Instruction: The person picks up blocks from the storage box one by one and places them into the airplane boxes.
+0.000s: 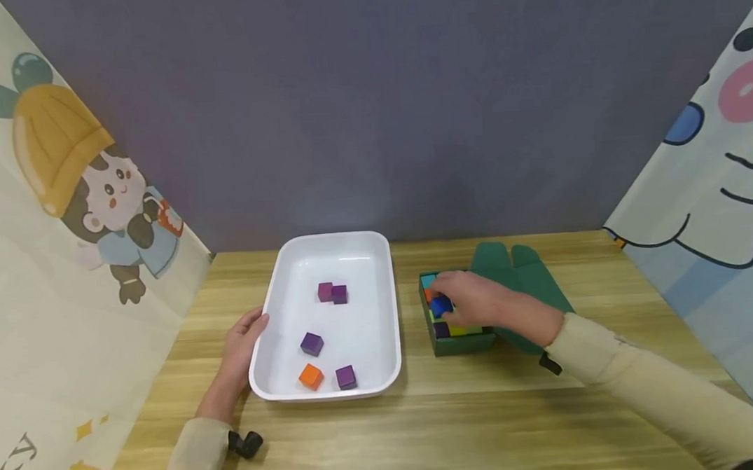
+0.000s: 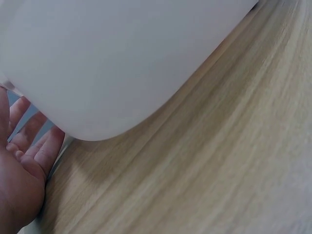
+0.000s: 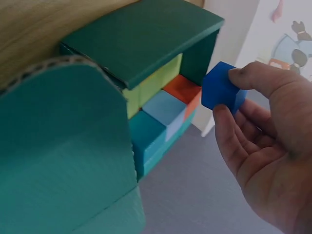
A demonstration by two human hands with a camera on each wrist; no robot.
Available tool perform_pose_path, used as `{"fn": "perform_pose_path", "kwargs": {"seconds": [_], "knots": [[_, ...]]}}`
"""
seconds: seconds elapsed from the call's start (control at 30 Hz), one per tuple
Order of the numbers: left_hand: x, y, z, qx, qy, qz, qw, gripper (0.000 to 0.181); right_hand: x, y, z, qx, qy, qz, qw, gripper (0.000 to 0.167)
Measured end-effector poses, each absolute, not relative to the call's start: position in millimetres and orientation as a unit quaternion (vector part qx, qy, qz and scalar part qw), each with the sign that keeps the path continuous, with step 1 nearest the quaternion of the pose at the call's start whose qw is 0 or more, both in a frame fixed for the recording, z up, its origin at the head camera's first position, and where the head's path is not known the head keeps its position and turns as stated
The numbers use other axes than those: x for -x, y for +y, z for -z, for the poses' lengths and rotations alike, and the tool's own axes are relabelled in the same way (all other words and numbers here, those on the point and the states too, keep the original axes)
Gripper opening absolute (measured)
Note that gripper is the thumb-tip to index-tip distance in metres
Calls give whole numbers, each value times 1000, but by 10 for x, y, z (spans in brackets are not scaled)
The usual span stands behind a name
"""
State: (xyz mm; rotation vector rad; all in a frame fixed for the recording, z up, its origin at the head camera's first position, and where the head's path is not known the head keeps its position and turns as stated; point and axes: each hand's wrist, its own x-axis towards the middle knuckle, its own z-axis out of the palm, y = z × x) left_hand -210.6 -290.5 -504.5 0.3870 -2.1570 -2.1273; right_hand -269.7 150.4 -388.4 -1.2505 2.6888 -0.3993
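Observation:
My right hand [image 1: 474, 299] pinches a blue cube [image 3: 222, 87] between thumb and fingertips, just above a small green cardboard box [image 1: 463, 345]. Inside that box, cubes sit in rows; the right wrist view shows a teal cube [image 3: 145, 131], a light blue cube [image 3: 165, 108], an orange-red cube [image 3: 181, 89] and light green ones. At the left rim of a white tray [image 1: 358, 246], my left hand [image 1: 237, 346] holds on, thumb at the rim and fingers against the outer side. The tray holds several purple cubes [image 1: 312, 344] and one orange cube [image 1: 310, 377].
The box's green lid [image 1: 530, 277] lies folded open to its right, beneath my right forearm. A wooden table [image 1: 423, 436] bears tray and box. Behind it rises a grey panel [image 1: 371, 109], with cartoon-printed sheets on both sides.

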Motion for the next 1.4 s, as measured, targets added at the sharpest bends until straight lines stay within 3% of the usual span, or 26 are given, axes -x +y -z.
{"fn": "perform_pose_path", "kwargs": {"seconds": [0.67,1.0,1.4], "knots": [[2111,-2896,5078,-131,-698,703,37,50,2868,1435,4166,405,906,77,94,25],[2144,-2888,5021,-121,-700,701,60,49,2885,1429,4162,413,903,88,75,24],[2124,-2877,5025,-118,-703,700,51,52,2731,1344,4016,427,900,77,39,19]]}}
